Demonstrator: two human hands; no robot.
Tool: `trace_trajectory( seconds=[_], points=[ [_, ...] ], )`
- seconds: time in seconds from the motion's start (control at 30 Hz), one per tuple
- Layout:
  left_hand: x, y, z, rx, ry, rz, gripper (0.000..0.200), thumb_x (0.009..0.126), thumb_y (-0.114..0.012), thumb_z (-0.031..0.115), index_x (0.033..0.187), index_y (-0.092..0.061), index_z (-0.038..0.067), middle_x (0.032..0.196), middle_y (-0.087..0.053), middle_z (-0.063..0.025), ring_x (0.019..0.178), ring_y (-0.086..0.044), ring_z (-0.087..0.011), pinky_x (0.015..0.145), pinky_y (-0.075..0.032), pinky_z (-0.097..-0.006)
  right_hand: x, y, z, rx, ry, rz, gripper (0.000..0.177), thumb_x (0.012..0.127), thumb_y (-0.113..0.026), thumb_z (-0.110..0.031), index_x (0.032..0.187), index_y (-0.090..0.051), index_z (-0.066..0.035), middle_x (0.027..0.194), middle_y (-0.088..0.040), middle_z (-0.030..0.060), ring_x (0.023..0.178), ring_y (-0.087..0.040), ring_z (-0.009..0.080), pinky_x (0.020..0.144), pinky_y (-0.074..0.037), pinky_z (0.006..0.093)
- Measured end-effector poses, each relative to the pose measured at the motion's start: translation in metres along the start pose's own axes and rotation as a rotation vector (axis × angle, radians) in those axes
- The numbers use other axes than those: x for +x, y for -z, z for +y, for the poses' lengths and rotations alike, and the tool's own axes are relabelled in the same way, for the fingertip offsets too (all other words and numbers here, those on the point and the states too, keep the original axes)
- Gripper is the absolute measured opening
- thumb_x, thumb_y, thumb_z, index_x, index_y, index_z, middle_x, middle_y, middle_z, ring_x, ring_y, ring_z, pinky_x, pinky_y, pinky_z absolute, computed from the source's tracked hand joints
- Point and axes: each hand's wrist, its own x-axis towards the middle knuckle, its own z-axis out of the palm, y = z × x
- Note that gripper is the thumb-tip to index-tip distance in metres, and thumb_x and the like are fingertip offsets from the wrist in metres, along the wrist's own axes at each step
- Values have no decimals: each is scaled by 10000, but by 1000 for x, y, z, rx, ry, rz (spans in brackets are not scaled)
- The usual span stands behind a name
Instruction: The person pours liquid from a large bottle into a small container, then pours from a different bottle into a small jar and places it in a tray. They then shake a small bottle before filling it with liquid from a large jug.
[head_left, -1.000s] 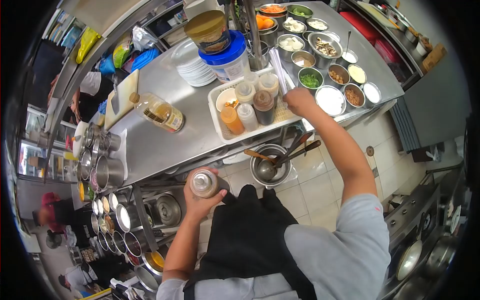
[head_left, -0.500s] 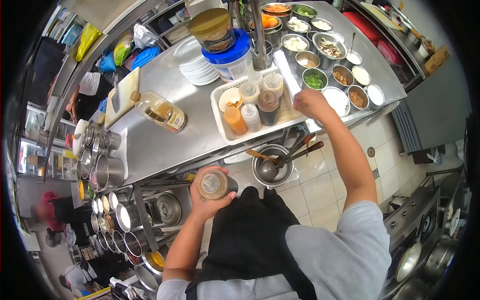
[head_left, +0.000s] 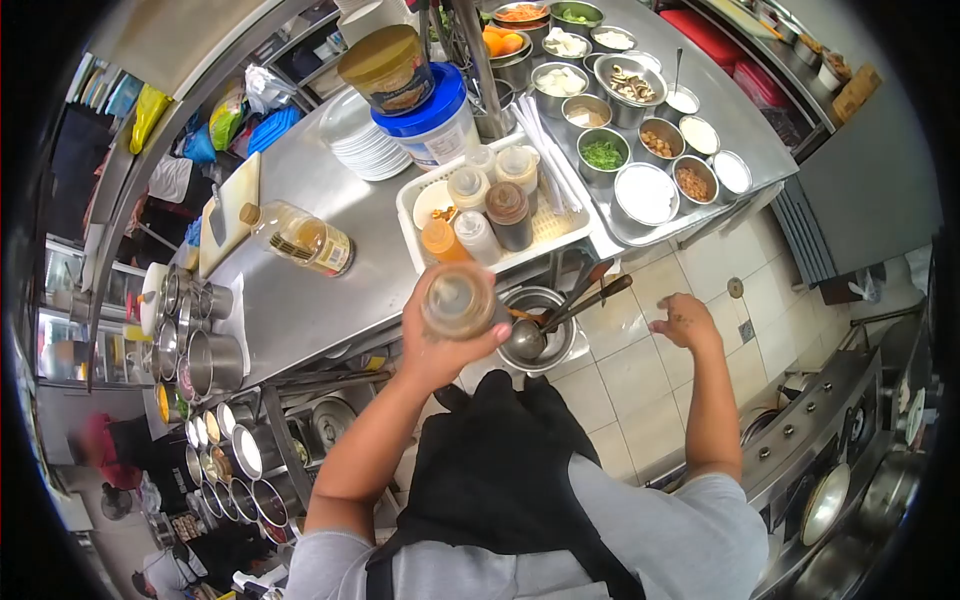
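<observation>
My left hand (head_left: 432, 352) is wrapped round a squeeze bottle (head_left: 457, 298) with a clear lid and brownish contents. The bottle is held up in front of the counter's edge, close to the camera and slightly blurred. My right hand (head_left: 690, 320) is out to the right over the tiled floor, fingers loosely apart and nothing in them. Just beyond the bottle, a white plastic basket (head_left: 562, 232) on the counter holds several squeeze bottles, among them an orange one (head_left: 441, 242) and a dark one (head_left: 510, 217), plus a white bowl.
A steel bowl (head_left: 567, 362) with ladles stands below the counter's edge. Metal tubs of ingredients, including chopped greens (head_left: 602, 155), fill the counter's right end. An oil bottle (head_left: 312, 246) and stacked plates (head_left: 368, 150) are on the left. A stove (head_left: 790, 430) lies at right.
My right hand has moved from beside the basket down and right, over the floor. My left hand has lifted the squeeze bottle up and right, towards the basket.
</observation>
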Motion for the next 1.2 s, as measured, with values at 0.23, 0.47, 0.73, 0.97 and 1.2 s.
trace_trajectory(
  seconds=[0.23,0.47,0.73,0.97,1.2],
  points=[
    [100,-77,-19,-124,-115,164,680,660,-914,175,1219,-554,34,1187,-607,-79,1081,-599,-203,960,-481,-365,28,40,-144,639,533,430,1050,632,-920,-266,1500,-352,-101,1424,-515,179,1209,-555,319,963,-497,418],
    [111,-99,-17,420,-293,143,786,640,-895,282,1287,-538,15,1351,-496,-190,1287,-415,-365,1121,-318,-466,95,13,-161,735,370,681,577,729,-832,-245,1212,-591,-44,1102,-696,174,1038,-670,356,896,-509,417],
    [-1,25,-45,461,-77,87,448,796,-805,189,1211,-647,126,1359,-551,-95,1274,-476,-270,1064,-401,-399,120,1,-164,385,217,551,635,645,-881,-275,1147,-596,-12,1036,-712,208,984,-667,408,857,-509,471],
    [-127,143,-88,304,528,550,331,829,-788,181,1113,-676,54,1085,-685,-49,1011,-597,-165,901,-472,-316,147,-18,-151,71,271,625,722,563,-945,-235,1170,-614,-26,1058,-634,183,1008,-573,410,864,-471,490],
    [-94,220,-64,467,333,746,432,897,-728,282,1215,-648,1,1063,-714,-95,940,-663,-157,808,-528,-303,180,-17,-123,458,417,209,1089,645,-881,-91,1530,-250,-14,1285,-629,171,1032,-617,260,933,-468,385]
  ],
)
